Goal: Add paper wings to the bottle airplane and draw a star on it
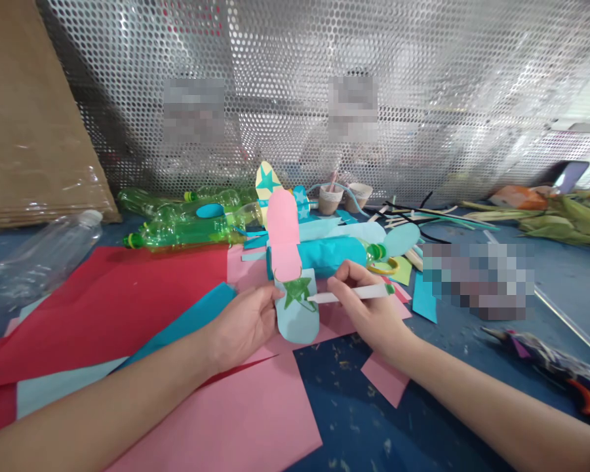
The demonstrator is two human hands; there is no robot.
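Observation:
My right hand (368, 308) grips a white felt-tip marker (347, 295) with a green end. Its tip touches a green star (295, 292) coloured on a rounded light-blue paper piece (299, 328). The thumb and fingers of my left hand (248, 321) pinch that piece at its left edge; the fingertips are partly hidden. Just behind it, a green-necked bottle wrapped in blue paper (332, 254) lies on its side. A rounded pink paper piece (283, 223) stands up from it, with a yellow piece bearing a blue star (267, 180) behind.
Red paper (167, 282) and pink paper (236, 419) sheets spread leftward and in front. Green plastic bottles (187, 231) lie behind, before a perforated metal screen (285, 52). At the right lies a hot glue gun (550, 360). Two small pots (330, 198) stand at the back.

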